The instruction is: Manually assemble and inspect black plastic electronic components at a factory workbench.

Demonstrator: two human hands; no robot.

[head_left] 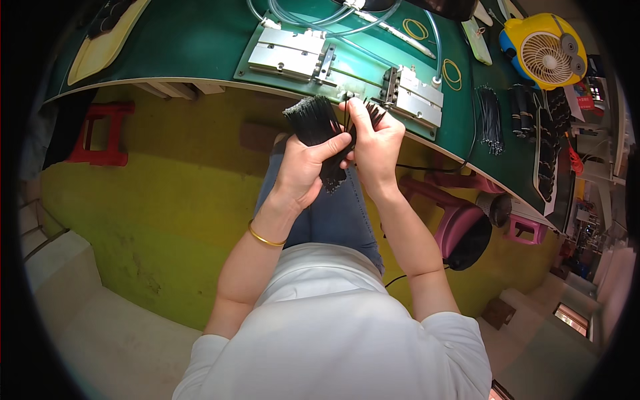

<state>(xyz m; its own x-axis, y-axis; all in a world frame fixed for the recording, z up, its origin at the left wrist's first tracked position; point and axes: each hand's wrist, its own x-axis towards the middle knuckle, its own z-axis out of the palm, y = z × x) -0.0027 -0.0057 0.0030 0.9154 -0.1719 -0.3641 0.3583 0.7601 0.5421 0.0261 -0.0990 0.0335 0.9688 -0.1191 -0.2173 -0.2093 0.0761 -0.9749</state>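
Note:
A thick bundle of thin black wires (312, 119) fans out in my left hand (303, 163), whose thumb presses across it. My right hand (377, 141) is closed at the bundle's right side, thumb and forefinger pinched around some strands that stick up between the fingers. Both hands are close together above my lap, just in front of the bench edge. Beyond them sits a metal fixture with a left silver block (288, 52) and a right silver block (416, 98) on a pale green base plate. The strands' lower ends show below my hands.
The green bench (193, 40) curves across the front. Air tubes (333, 27) loop over the fixture. At the right lie black wire bundles (490, 120) and a yellow toy-shaped fan (547, 53). A red stool (107, 133) and pink stools (460, 217) stand under and beside the bench.

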